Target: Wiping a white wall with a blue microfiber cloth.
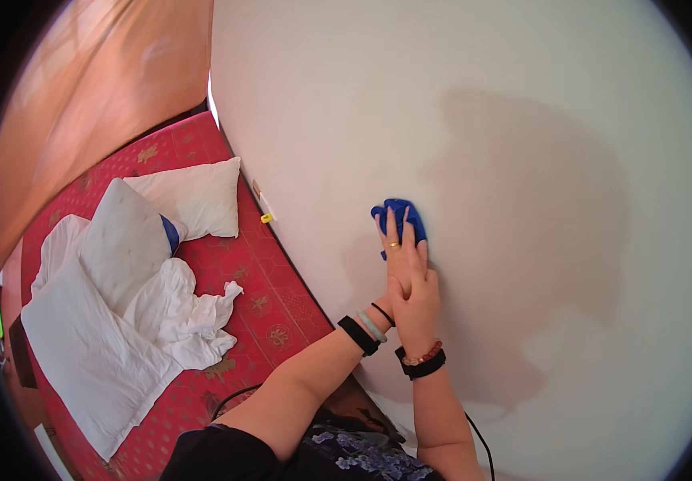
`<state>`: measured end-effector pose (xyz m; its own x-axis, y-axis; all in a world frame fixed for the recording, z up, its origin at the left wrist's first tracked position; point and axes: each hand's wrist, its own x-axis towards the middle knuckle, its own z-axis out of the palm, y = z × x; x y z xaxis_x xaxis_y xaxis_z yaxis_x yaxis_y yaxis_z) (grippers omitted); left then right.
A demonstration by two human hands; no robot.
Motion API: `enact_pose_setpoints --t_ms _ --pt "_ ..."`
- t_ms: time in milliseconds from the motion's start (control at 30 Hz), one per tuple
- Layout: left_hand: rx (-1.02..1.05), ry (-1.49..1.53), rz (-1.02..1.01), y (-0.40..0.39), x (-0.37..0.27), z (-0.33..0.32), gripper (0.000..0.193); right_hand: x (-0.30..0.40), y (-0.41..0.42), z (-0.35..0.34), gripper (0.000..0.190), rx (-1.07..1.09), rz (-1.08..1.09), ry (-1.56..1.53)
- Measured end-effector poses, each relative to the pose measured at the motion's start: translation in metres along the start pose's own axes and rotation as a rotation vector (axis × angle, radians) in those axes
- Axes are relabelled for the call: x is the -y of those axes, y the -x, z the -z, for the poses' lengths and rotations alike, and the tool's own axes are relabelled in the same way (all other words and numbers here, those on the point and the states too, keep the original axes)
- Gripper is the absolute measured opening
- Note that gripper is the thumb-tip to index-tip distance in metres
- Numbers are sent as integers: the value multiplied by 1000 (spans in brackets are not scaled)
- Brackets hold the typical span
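A bunched blue cloth (416, 223) lies flat against a pale wall (322, 150). My left hand (398, 258), with a gold ring on one finger, presses the cloth to the wall with its fingers spread over it. Laid on the back of that hand and wrist is my right hand (418, 303), its thumb across the wrist and its fingers along the outer side, with the fingertips near the cloth's lower right edge. Black bands circle both wrists, along with a pale bangle on the left and a red bead bracelet on the right.
To the left is a bed with a red patterned mattress (267, 300) along the wall. It bears a white pillow (207, 198), a grey-white pillow (123, 228) and crumpled white bedding (93, 355). An orange curtain (123, 78) hangs behind. A yellow object (266, 218) sits at the wall's base.
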<state>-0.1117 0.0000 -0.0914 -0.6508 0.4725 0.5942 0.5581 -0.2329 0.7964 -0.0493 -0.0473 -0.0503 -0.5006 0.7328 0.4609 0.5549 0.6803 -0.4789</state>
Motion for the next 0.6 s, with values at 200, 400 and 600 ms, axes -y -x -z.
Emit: enact_pose_setpoints --t_ms 200,400,600 --pt "1 245 -286 -41 -71 19 60 17 -13 44 64 -197 126 -55" --pt "-69 93 -223 -25 -53 1 48 7 -6 36 64 -208 84 -58" --pt "-13 24 -31 22 -2 -16 47 -21 20 6 65 -71 15 -16"
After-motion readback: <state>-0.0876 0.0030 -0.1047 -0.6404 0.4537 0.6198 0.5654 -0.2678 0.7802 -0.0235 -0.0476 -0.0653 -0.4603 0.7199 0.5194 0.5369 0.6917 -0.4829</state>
